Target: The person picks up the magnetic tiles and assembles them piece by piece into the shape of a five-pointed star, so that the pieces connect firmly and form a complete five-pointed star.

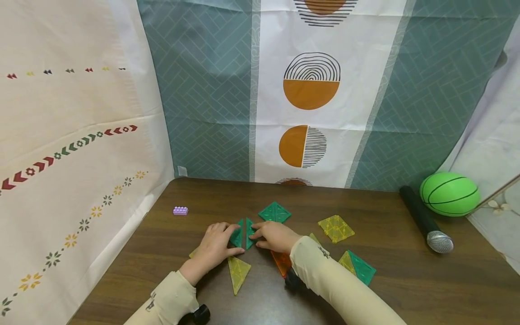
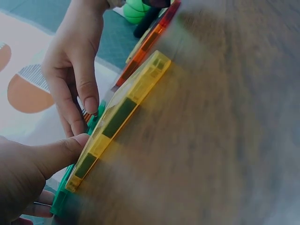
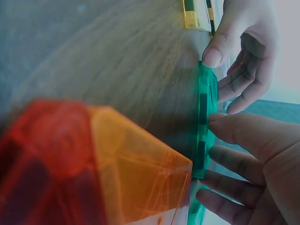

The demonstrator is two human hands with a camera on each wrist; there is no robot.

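In the head view my left hand [image 1: 215,246] pinches a green triangular tile [image 1: 237,235] between thumb and fingers, flat on the table. Facing it across a narrow gap is a second green triangular tile [image 1: 249,234], gripped at its right side by my right hand [image 1: 276,236]. A yellow triangular tile [image 1: 239,272] lies just below my left thumb, its side edge [image 2: 124,112] large in the left wrist view. Partly under my right wrist is an orange-red tile [image 1: 281,262]. The right wrist view has fingers of both hands on the green tile edges [image 3: 203,103].
Beyond the hands, two green triangles form a square [image 1: 275,212]. A yellow tile square [image 1: 336,228] and a yellow-green pair [image 1: 362,267] lie to the right. A purple brick [image 1: 180,211] sits far left; a microphone [image 1: 424,221] and green ball [image 1: 449,194] far right.
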